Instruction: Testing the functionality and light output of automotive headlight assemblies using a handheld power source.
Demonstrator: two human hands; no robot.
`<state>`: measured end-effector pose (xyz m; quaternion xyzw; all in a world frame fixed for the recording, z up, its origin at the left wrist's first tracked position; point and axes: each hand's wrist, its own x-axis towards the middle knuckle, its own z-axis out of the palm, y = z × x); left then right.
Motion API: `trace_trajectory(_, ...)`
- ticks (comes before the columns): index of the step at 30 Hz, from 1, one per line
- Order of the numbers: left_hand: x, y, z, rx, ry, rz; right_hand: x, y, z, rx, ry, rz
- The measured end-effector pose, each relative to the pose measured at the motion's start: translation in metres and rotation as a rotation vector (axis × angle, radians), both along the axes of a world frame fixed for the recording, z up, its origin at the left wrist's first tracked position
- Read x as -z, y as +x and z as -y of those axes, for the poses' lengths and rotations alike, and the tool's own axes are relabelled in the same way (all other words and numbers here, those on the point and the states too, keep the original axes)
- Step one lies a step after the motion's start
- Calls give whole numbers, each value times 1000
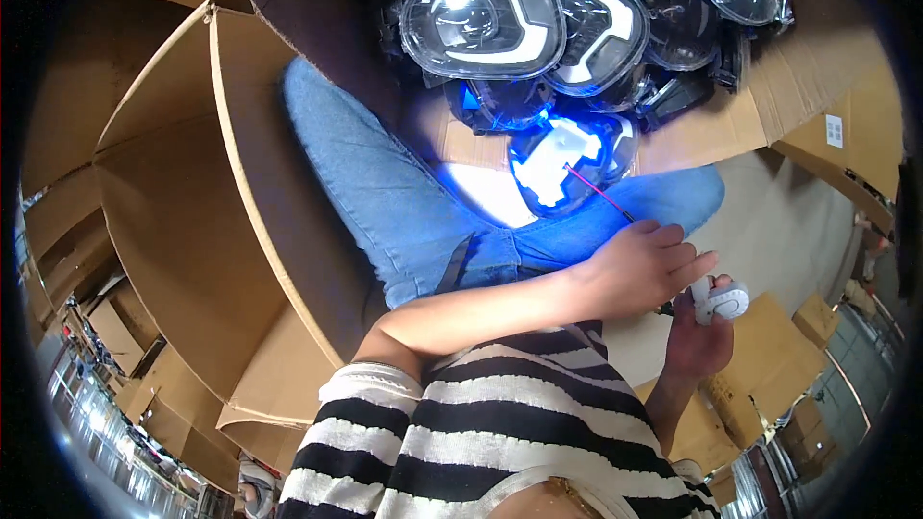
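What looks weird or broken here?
One lamp glows blue-white, with a thin red wire running to the left hand; the heaped lamps beyond it look unlit, so it stands out. I see nothing clearly broken.

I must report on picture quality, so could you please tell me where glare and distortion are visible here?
Head view: the lit lamp is washed out to white, with blue light around it; the clear lens above it carries a bright glare spot; edges of the carton at left bend into curves; the corners go black.

Knit top point(500, 394), broad black-and-white stripes, short sleeves point(370, 383); blue denim jeans point(351, 173).
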<state>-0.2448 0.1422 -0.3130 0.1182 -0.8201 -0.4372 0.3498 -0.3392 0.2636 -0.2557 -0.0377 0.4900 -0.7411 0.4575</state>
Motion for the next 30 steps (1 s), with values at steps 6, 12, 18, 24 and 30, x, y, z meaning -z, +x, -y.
trace_trajectory(6, -5, -6, -7, 11, 47, -77, -5, -4, -1, 28, 168, -75)
trace_trajectory(12, -12, 0, -7, 125, 147, -27, -8, -1, 2, 57, 116, -29)
trace_trajectory(18, -21, 46, 15, 305, 773, 194, -19, -11, -14, 15, 271, -296)
trace_trajectory(24, 28, -22, 50, 144, 245, 499, 15, -17, -18, 34, 524, -569)
trace_trajectory(30, 90, -132, 45, 312, -409, 924, 12, -22, -24, 42, 502, -427)
